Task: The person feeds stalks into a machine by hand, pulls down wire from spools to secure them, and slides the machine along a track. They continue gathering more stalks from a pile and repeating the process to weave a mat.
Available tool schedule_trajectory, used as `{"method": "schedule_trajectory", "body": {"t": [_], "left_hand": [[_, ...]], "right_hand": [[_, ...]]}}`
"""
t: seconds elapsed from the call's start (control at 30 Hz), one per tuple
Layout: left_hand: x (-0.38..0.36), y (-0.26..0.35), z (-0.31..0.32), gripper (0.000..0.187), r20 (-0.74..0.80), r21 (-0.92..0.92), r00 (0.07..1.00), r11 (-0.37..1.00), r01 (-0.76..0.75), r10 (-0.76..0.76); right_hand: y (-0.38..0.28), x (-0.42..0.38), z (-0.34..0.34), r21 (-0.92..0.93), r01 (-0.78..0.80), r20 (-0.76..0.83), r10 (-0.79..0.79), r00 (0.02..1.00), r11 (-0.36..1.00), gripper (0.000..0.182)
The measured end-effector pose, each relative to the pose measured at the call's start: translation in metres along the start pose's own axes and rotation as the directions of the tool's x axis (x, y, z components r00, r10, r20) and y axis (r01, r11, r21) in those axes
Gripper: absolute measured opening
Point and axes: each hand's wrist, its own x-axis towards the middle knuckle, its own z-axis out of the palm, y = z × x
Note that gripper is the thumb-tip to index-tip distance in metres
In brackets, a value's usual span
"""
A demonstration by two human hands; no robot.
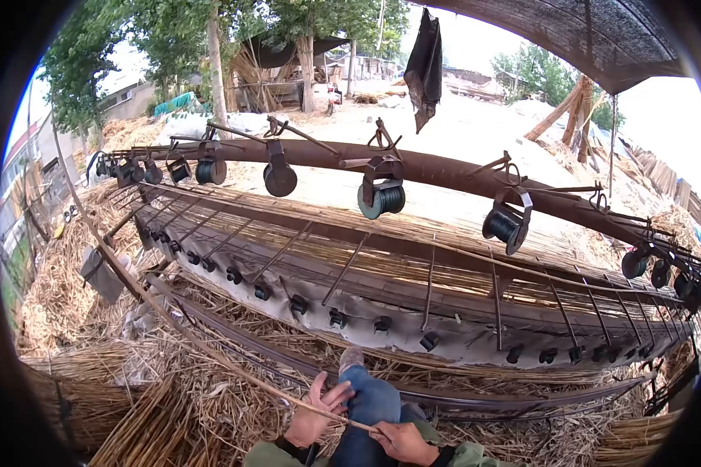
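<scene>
A long, thin reed stalk (218, 354) slants from the upper left down to my lap. Its near end is pinched in my right hand (406, 443), with the fingers closed round it. My left hand (313, 414) is open beside my knee, fingers spread, and the stalk crosses in front of its palm. A dark, narrow object (312, 454) shows by the left wrist, mostly cut off by the frame edge. Ahead of my knees stands a weaving frame with a layer of reeds (288, 214) lying along it.
Spools of dark green twine (382, 200) hang from a rusty curved pipe (311, 153). Metal rods (345, 268) and small black spools (298, 304) line the frame's near side. A curved metal rail (475, 401) runs low before me. Loose straw and a reed bundle (152, 424) lie at left.
</scene>
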Motion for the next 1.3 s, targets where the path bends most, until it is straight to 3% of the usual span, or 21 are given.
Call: {"method": "schedule_trajectory", "body": {"t": [0.03,0.13,0.17,0.27,0.4,0.5,0.57,0.6,0.63,0.77,0.87,0.9,1.0,1.03,1.13,1.2,1.23,1.3], "left_hand": [[0.005,0.012,0.008,0.092,0.079,-0.208,0.980,0.965,-0.161,0.181],[0.027,0.009,0.010,0.092,0.129,0.192,0.989,0.977,-0.096,0.072],[0.029,-0.002,0.001,0.087,0.169,0.287,0.985,0.955,-0.071,0.023],[0.018,-0.012,-0.016,0.082,0.043,0.015,0.999,0.999,0.033,-0.033],[-0.029,-0.046,-0.045,0.071,-0.151,0.274,0.911,0.869,0.412,-0.385],[-0.055,-0.084,-0.057,0.063,-0.327,0.490,0.819,0.656,0.574,-0.472],[-0.045,-0.077,-0.042,0.062,-0.188,0.147,0.913,0.909,0.390,-0.361],[-0.038,-0.065,-0.033,0.062,-0.141,-0.051,0.950,0.960,0.274,-0.278],[-0.024,-0.052,-0.034,0.067,-0.014,0.094,0.987,0.982,0.162,-0.162],[-0.012,-0.043,-0.035,0.075,-0.126,0.003,0.962,0.970,0.243,-0.240],[-0.018,-0.059,-0.049,0.079,-0.062,0.111,0.954,0.948,0.300,-0.295],[-0.020,-0.063,-0.054,0.080,-0.101,0.237,0.922,0.891,0.388,-0.374],[-0.027,-0.080,-0.052,0.080,-0.115,0.445,0.944,0.833,0.328,-0.310],[-0.026,-0.082,-0.052,0.081,-0.113,0.380,0.945,0.866,0.326,-0.306],[-0.024,-0.041,-0.028,0.076,-0.055,0.187,0.998,0.981,0.042,-0.032],[-0.026,0.012,0.001,0.071,0.128,-0.353,0.977,0.928,-0.118,0.173],[-0.027,0.036,0.016,0.066,0.132,-0.441,0.957,0.880,-0.176,0.257],[-0.024,0.050,0.016,0.063,0.112,-0.235,0.944,0.931,-0.279,0.311]], "right_hand": [[0.002,0.001,0.001,-0.013,0.005,0.001,-0.005,1.000,1.000,0.012],[0.019,0.000,0.008,-0.097,-0.111,0.251,0.132,0.959,0.989,0.020],[0.021,-0.002,0.008,-0.092,-0.082,0.227,0.101,0.969,0.992,0.018],[0.023,0.001,0.009,-0.085,-0.014,0.167,0.028,0.986,0.996,0.015],[0.019,-0.002,0.000,-0.058,-0.049,0.171,0.058,0.984,0.997,0.015],[0.021,-0.003,0.000,-0.046,-0.054,0.175,0.061,0.983,0.998,0.014],[0.023,-0.002,0.004,-0.043,-0.048,0.168,0.054,0.984,0.998,0.014],[0.023,-0.002,0.006,-0.037,-0.047,0.164,0.053,0.985,0.998,0.014],[0.023,-0.002,0.008,-0.034,-0.046,0.161,0.051,0.986,0.998,0.014],[0.021,0.002,0.003,-0.051,-0.063,0.189,0.072,0.979,0.997,0.014],[0.017,0.000,0.003,-0.043,-0.122,0.215,0.129,0.968,0.992,0.015],[0.017,0.000,0.003,-0.043,-0.135,0.221,0.142,0.965,0.990,0.015],[0.015,0.003,0.002,-0.040,-0.131,0.242,0.137,0.961,0.991,0.015],[0.015,0.005,0.002,-0.036,-0.121,0.246,0.126,0.961,0.992,0.015],[0.025,0.001,0.009,-0.033,-0.035,0.209,0.041,0.977,0.999,0.017],[0.007,0.007,0.000,-0.050,0.018,0.097,-0.013,0.995,0.999,0.014],[-0.002,0.008,-0.001,-0.052,0.036,0.039,-0.034,0.999,0.998,0.013],[-0.002,0.007,-0.005,-0.055,0.008,0.102,-0.003,0.995,0.998,0.013]]}}
